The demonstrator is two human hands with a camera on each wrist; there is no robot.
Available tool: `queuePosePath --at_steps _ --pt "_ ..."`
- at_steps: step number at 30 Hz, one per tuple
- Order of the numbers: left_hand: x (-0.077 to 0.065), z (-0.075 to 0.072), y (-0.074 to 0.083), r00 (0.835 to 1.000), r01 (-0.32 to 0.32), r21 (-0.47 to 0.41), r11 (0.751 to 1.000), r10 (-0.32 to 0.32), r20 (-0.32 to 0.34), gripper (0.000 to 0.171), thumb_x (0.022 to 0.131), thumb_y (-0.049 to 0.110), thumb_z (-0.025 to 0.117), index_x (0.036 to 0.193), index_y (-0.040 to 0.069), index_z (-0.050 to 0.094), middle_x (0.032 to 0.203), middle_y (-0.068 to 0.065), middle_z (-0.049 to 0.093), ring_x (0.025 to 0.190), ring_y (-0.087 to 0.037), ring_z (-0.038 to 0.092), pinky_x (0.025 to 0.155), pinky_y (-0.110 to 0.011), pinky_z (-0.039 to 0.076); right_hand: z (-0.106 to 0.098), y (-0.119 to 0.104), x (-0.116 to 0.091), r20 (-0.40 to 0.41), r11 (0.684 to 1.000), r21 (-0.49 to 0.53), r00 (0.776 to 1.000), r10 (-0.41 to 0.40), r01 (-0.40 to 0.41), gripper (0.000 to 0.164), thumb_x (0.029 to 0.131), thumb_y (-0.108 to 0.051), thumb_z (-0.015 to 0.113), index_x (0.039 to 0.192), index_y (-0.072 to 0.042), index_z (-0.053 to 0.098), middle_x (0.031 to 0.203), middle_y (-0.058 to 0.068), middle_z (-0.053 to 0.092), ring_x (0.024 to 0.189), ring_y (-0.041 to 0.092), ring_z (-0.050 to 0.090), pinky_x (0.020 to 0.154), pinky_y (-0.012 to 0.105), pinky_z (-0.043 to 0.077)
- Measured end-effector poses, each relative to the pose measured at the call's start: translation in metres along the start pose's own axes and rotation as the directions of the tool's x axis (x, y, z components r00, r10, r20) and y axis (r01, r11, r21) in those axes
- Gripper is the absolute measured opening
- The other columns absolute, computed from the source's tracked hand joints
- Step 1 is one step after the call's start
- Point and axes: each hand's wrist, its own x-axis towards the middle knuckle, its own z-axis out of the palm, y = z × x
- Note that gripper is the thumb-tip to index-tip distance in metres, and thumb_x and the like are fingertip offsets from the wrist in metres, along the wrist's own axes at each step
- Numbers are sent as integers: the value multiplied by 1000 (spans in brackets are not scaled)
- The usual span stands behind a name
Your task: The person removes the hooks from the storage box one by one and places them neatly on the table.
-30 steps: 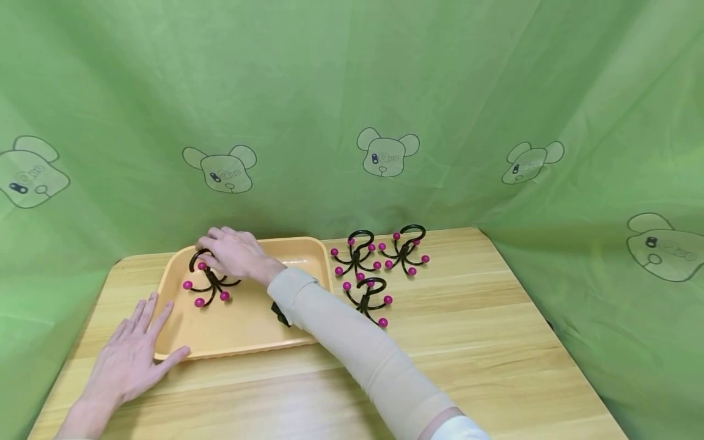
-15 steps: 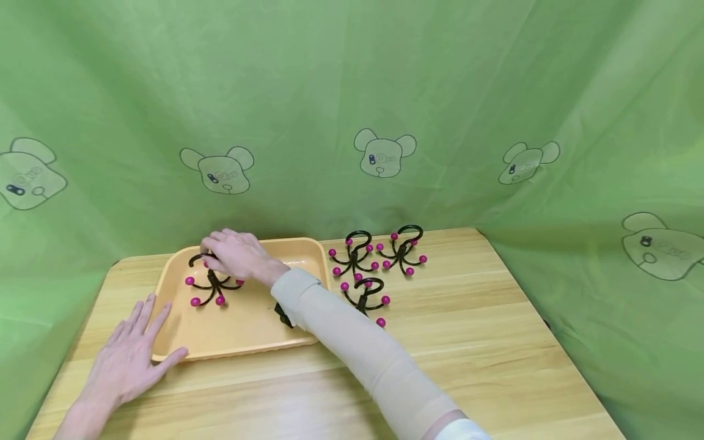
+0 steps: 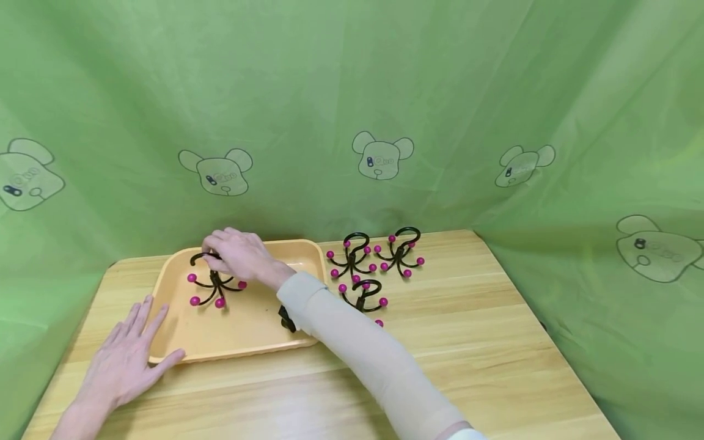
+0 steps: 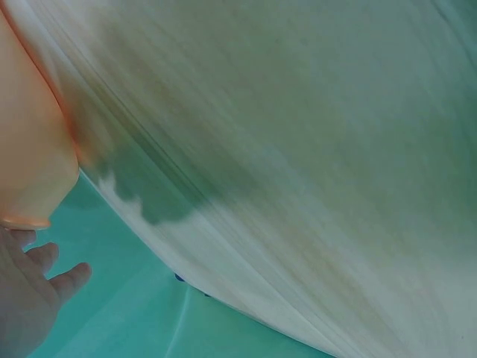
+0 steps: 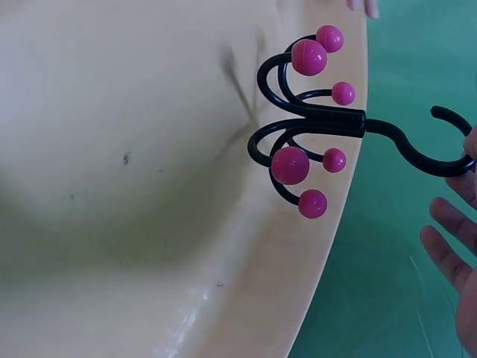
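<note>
My right hand (image 3: 236,253) pinches the curved top of a black rotating hanger hook (image 3: 214,279) with pink ball tips, over the left part of a peach plastic tray (image 3: 236,327). In the right wrist view the hanger hook (image 5: 335,123) hangs with its prongs spread over the tray floor, and the fingers (image 5: 451,224) show at the right edge. My left hand (image 3: 121,357) rests with spread, straight fingers at the tray's left rim and front corner. The left wrist view shows its fingertips (image 4: 71,280) close to the tray wall (image 4: 37,134).
Three more black hanger hooks with pink balls stand right of the tray: one at back left (image 3: 352,261), one at back right (image 3: 399,258), one nearer (image 3: 361,302), partly behind the right sleeve (image 3: 363,360). Green cloth (image 3: 308,122) encloses the wooden table (image 3: 473,354).
The held hanger hook has turned about its upright axis and shifted slightly right with the right hand. The left hand stays at the tray's left side.
</note>
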Motion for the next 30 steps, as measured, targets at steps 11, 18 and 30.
queuePosePath --at_steps 11,18,30 --pt "-1 1 -1 1000 4 -4 1000 -4 -9 100 95 64 65 167 7 27 175 -28 15 163 -49 17 117 -72 34 -17 4 -13 -63 1000 22 998 17 -16 23 109 -42 55 124 -31 69 118 -17 70 94 0 56 67 10 45" --pt "-1 0 0 1000 3 -6 1000 -3 -5 99 94 64 65 166 6 29 175 -27 15 164 -47 15 116 -72 35 -32 5 -25 -103 998 52 994 27 -22 23 108 -41 57 124 -30 70 118 -16 71 95 1 57 67 10 44" --pt "0 0 0 1000 0 2 1000 0 -9 99 94 64 64 166 6 30 175 -28 16 166 -42 6 116 -72 35 -54 6 -50 -143 997 75 989 27 -16 25 108 -43 58 123 -28 71 119 -14 72 100 3 61 68 11 46"
